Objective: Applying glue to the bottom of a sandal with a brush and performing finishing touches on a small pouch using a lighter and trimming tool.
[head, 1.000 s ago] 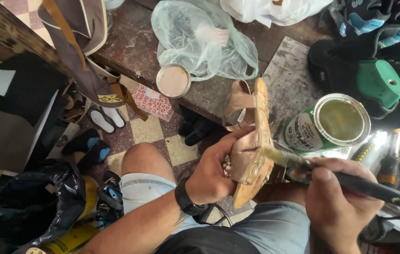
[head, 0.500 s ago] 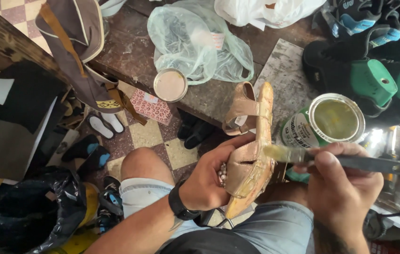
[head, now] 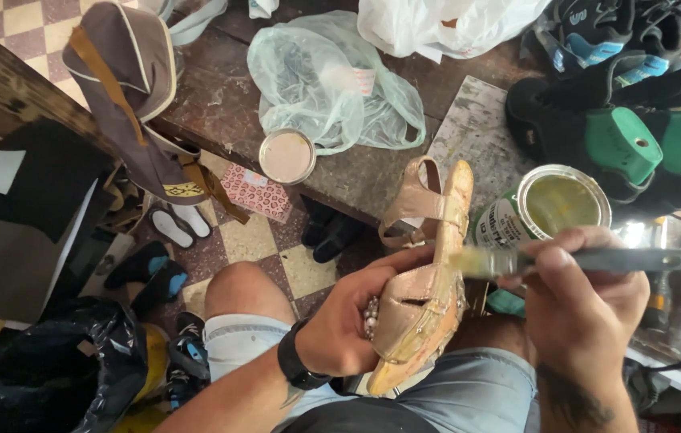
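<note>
We note the left hand at lower centre of the frame, fingers clamped on a tan strappy sandal; the sandal stands on edge over the lap, toe toward the bottom of the frame and heel strap pointing up, its sole edge turned to the right, which we judge presents that edge to the brush. The right hand, lower right, has its fingers closed around the dark handle of a brush; the brush lies level, its pale bristles touching the sandal's sole edge at mid-length.

An open tin of yellowish glue stands just beyond the brush, right of centre, on the surface; we judge it is kept near so the brush can dip without a long reach. The tin's round lid lies apart, left of centre near the surface's front edge, beside a crumpled greenish plastic bag.

Upper right: dark shoes on green lasts, heaped together; upper left: a brown cloth bag hanging over the surface's corner. Below, loose sandals and a patterned pink box lie on the checkered floor; a black plastic bag sits lower left. A dark wristband circles the left wrist.
</note>
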